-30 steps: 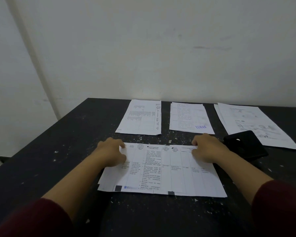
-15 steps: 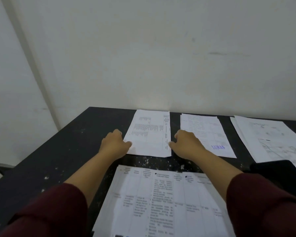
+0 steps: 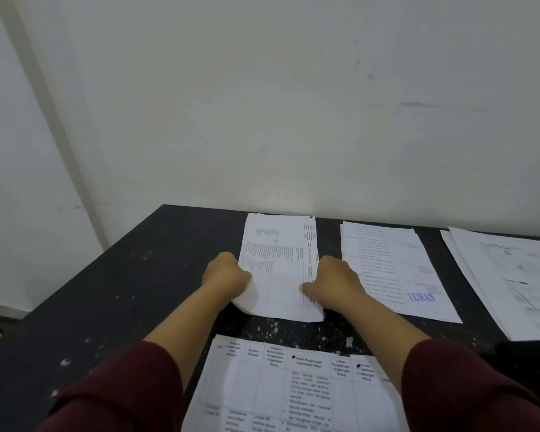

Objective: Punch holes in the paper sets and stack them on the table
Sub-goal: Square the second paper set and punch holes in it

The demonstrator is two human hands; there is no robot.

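Note:
A white printed paper set (image 3: 281,263) lies at the far middle of the black table (image 3: 144,275). My left hand (image 3: 225,275) grips its left edge, and the near-left corner curls up off the table. My right hand (image 3: 334,282) grips its right edge with the thumb on top. A landscape paper set (image 3: 281,388) with two punched holes near its top edge lies close to me between my forearms. The black hole punch (image 3: 524,357) shows only as a dark shape at the right, mostly hidden by my right sleeve.
A paper set stamped in blue (image 3: 393,269) lies to the right of the held one. A further paper stack (image 3: 512,282) lies at the far right. White paper specks dot the table. A pale wall (image 3: 293,104) stands right behind the table.
Both hands left the near landscape set and reached forward to the far middle set. They have closed on its side edges, and its near-left corner now lifts.

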